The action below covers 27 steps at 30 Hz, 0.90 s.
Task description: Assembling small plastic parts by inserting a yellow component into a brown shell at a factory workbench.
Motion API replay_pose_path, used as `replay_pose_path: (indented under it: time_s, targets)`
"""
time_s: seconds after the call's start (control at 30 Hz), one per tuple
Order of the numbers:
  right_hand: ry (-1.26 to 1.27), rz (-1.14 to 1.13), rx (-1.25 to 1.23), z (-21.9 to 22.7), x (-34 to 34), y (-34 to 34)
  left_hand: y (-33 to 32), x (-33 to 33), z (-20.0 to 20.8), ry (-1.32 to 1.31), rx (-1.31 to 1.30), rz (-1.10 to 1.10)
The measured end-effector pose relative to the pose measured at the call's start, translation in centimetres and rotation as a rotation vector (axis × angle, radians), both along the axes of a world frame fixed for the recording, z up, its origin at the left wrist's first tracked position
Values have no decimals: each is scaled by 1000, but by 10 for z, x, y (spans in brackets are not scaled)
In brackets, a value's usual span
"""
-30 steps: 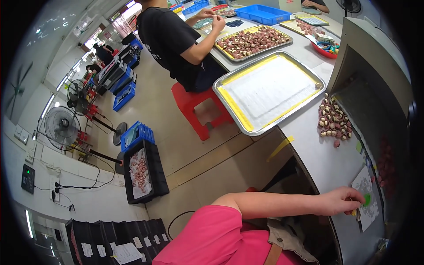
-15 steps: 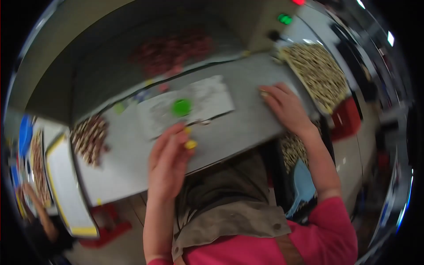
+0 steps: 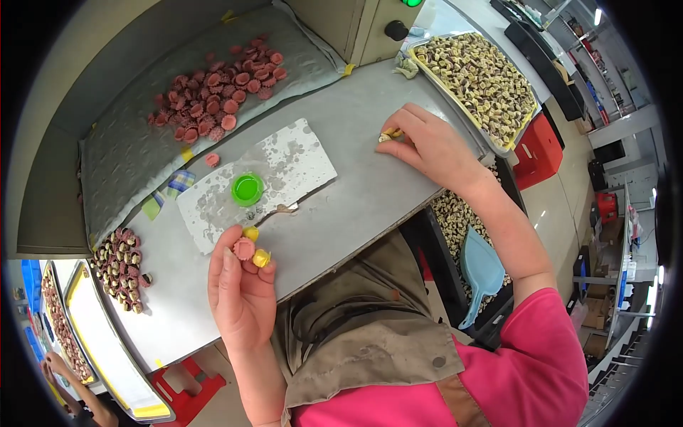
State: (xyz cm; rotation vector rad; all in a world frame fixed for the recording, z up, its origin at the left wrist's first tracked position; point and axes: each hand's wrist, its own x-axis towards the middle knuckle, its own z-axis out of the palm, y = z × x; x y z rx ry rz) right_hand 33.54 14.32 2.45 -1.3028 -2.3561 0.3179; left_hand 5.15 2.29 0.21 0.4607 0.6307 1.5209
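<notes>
My left hand (image 3: 245, 302) is raised over the near edge of the grey table, palm up. Between its fingertips sits a small pink ridged cup (image 3: 244, 248), its hollow facing up; yellow wraps (image 3: 262, 258) cover two of the fingertips. Further right, my right hand (image 3: 432, 146) rests low over the tabletop, thumb and fingers pinching a small cream-and-dark piece (image 3: 388, 135). Between the hands, a round bright green dish (image 3: 247, 190) stands on a stained white slab (image 3: 302, 153). One loose pink cup (image 3: 212, 160) lies just beyond the slab.
Pink cups (image 3: 213, 99) are heaped on a grey cloth in the recess. Filled pieces (image 3: 121, 270) are piled at left. A tray (image 3: 455, 92) of cream-and-dark pieces stands at right, above a black bin (image 3: 509, 206) holding a blue scoop (image 3: 484, 267). Another person's hands (image 3: 60, 366) show at far left.
The whole view has shifted and sharpened. My left hand has turned palm up, and the pink cup in it now shows clearly. My right hand stays pinched near the table's right side.
</notes>
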Motion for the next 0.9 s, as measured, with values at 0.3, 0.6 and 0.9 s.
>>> replay_pose_path:
  time_s: [0.3, 0.6, 0.9]
  targets:
    - [-65, 45, -71, 22, -26, -15, -8, -24, -2, -108, -59, 21]
    - [209, 147, -190, 37, -105, -24, -14, -40, 0, -185, -93, -31]
    - [23, 415, 95, 12, -183, -8, -16, -43, -2, -187, -137, -23]
